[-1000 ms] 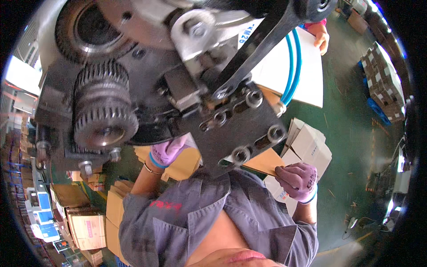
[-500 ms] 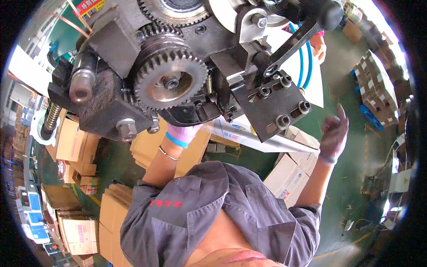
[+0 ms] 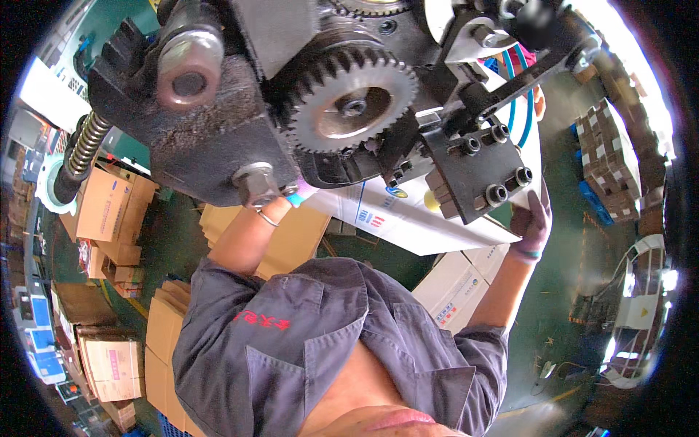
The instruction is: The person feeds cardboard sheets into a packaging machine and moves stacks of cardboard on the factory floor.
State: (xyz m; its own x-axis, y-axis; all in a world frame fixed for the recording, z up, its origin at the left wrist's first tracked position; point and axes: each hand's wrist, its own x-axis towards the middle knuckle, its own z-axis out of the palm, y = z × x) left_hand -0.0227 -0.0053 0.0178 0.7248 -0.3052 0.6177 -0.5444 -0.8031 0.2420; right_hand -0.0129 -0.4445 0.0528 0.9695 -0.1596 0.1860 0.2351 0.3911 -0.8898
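Observation:
A white printed cardboard sheet (image 3: 408,222) reaches out from beneath a dark, greasy machine head with a toothed metal gear (image 3: 353,105). My left hand (image 3: 309,191), in a pale glove with a blue cuff, is at the sheet's left end. The machine hides most of its fingers, so its hold cannot be made out. At the sheet's right edge is my gloved right hand (image 3: 535,222), fingers stretched out along the edge and touching it. Just left of that hand, a black bolted metal plate (image 3: 473,171) hangs over the sheet.
Another person's hand (image 3: 539,103) shows at the sheet's far right. Blue hoses (image 3: 512,109) run down beside the machine. Flat brown cardboard (image 3: 291,244) and white cartons (image 3: 451,284) lie below. Stacked boxes (image 3: 109,211) stand at left, a loaded pallet (image 3: 615,164) at right.
My right hand has come down from a raised position beside the sheet to its right edge. The view has shifted, and the machine now appears larger and further right.

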